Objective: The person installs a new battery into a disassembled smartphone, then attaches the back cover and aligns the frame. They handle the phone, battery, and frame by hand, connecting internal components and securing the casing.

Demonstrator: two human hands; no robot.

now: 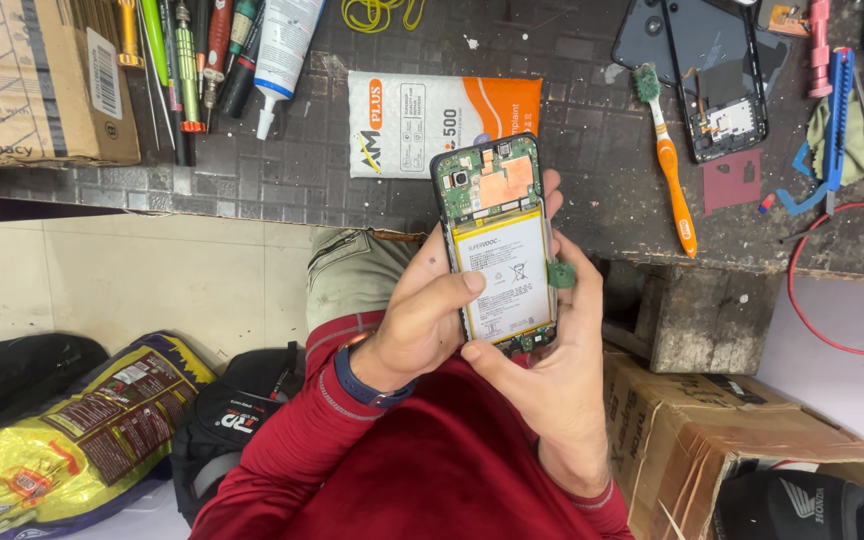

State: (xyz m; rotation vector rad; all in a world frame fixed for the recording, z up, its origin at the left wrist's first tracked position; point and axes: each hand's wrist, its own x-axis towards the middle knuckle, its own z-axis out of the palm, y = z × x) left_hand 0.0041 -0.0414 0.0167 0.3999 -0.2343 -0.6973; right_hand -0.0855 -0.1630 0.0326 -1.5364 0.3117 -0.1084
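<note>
An opened phone with its back cover off shows a green circuit board, a copper shield and a white battery. My left hand wraps its left edge, thumb lying on the battery. My right hand cups the lower right edge, thumb at the bottom of the phone. Its fingers pinch a small green part against the phone's right side. Both sleeves are red, and a blue band sits on my left wrist.
Beyond the phone, the dark workbench carries a white and orange packet, an orange-handled brush, another opened phone, screwdrivers and a glue tube. Cardboard boxes, bags and a helmet lie on the floor.
</note>
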